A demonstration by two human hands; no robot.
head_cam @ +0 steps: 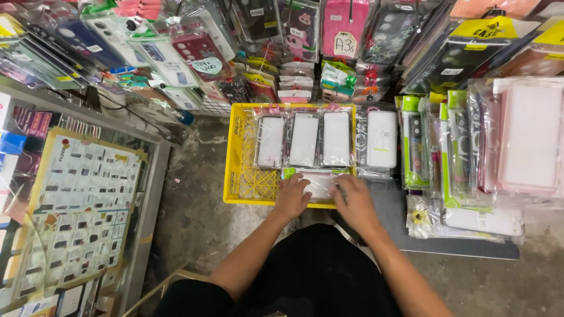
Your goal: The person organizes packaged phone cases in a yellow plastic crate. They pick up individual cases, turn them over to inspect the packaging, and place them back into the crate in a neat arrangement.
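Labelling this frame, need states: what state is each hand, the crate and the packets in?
left hand: palm down, fingers resting on the flat packet
right hand: palm down on the same packet's right end
flat packet: lying across the crate's near edge, sealed
yellow crate: upright, open top
three clear-wrapped cases: lying side by side on the crate, sealed

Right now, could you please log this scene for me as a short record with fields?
Setting: concrete floor among hanging packaged phone cases
Container: yellow plastic lattice crate
On crate: three clear-bagged phone cases in a row
Left hand: flat on a clear-bagged case with green header at the crate's near edge
Right hand: on the same pack's right end
Beside crate: white packaged case
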